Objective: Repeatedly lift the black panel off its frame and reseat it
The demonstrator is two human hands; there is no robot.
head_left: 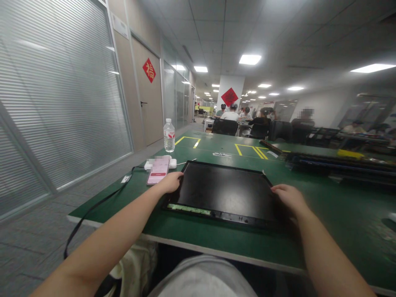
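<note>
A black flat display panel [222, 189] lies face up on the green table [340, 206] right in front of me. A thin green circuit strip [188, 209] runs along its near left edge. My left hand [170, 181] is curled over the panel's left edge, gripping it. On the panel's right edge rests my right hand [289, 197], fingers bent over the rim and holding that side.
A pink-screened phone [158, 170] and a white charger with a black cable [102, 202] lie left of the panel. A water bottle [168, 135] stands behind. Dark panels [337, 163] are stacked at the right. Several people sit at desks far back.
</note>
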